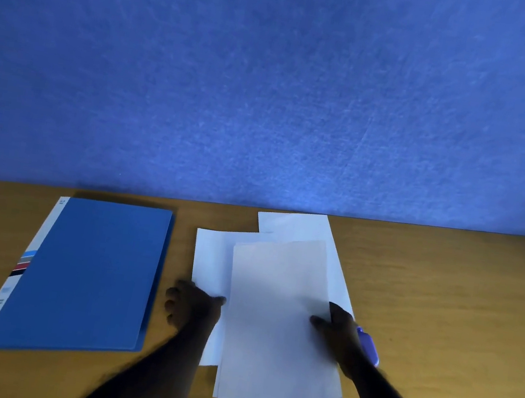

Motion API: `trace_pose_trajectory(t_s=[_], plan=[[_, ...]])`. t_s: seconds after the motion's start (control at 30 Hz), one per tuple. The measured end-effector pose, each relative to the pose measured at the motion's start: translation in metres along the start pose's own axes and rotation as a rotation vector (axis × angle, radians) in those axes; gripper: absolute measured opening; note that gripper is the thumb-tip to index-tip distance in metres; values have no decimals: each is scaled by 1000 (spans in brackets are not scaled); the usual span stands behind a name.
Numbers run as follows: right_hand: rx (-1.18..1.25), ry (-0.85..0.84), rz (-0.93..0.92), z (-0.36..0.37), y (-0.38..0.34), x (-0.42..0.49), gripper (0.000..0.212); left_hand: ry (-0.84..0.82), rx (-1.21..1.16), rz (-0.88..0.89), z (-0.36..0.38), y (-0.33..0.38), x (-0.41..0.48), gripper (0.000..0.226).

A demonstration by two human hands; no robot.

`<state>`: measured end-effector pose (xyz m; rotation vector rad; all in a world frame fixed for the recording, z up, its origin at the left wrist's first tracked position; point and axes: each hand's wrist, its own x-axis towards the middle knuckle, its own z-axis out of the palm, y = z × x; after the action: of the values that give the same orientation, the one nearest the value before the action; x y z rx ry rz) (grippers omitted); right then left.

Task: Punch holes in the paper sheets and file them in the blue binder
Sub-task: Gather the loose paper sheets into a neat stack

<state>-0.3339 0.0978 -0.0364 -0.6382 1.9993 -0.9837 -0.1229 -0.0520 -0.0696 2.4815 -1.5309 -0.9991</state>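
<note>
The blue binder [85, 272] lies closed on the wooden table at the left, its white spine strip on its left side. Right of it are several white paper sheets, loosely overlapping. The top sheet [277, 322] is lifted slightly toward me, and both hands grip it by its sides. My left hand [192, 307] pinches its left edge. My right hand [340, 334] holds its right edge with the thumb on top. A purple hole punch [368, 345] peeks out from behind my right hand, mostly hidden.
The wooden table [458, 310] ends at a blue textured wall [271, 82] directly behind the binder and the papers. One sheet [294, 225] reaches back almost to the wall.
</note>
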Motion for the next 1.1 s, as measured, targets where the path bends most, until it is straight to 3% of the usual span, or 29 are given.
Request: trace_pose_trajectory(t_s=[0.1, 0.2, 0.27, 0.4, 0.5, 0.63, 0.8, 0.93, 1.03, 1.1], plan=[[8, -12, -1, 2, 2, 3, 15, -9, -136, 66, -1, -6, 3, 105], [51, -26, 5, 6, 2, 7, 16, -37, -247, 174, -9, -20, 10, 44], [80, -43, 5, 11, -3, 10, 18, -81, -333, 224, -16, -30, 13, 24], [67, -45, -13, 28, -14, 18, 19, -252, -472, 336, -25, -51, 18, 37], [40, -81, -26, 43, -20, 22, 19, -320, -582, 333, -29, -57, 15, 42], [-57, -136, -49, 66, -24, 27, 29, -344, -592, 335, -27, -58, 11, 66], [-172, -180, -67, 85, -27, 30, 39, -347, -578, 400, -18, -64, 15, 39], [-326, 122, -83, 62, -24, 40, 45, -284, -601, 330, -20, -71, 22, 41], [-464, 349, 29, 27, -15, 56, 56, -289, -594, 312, -21, -80, 25, 39], [-554, 388, 137, 8, -11, 64, 70, -312, -583, 304, -20, -86, 26, 39]])
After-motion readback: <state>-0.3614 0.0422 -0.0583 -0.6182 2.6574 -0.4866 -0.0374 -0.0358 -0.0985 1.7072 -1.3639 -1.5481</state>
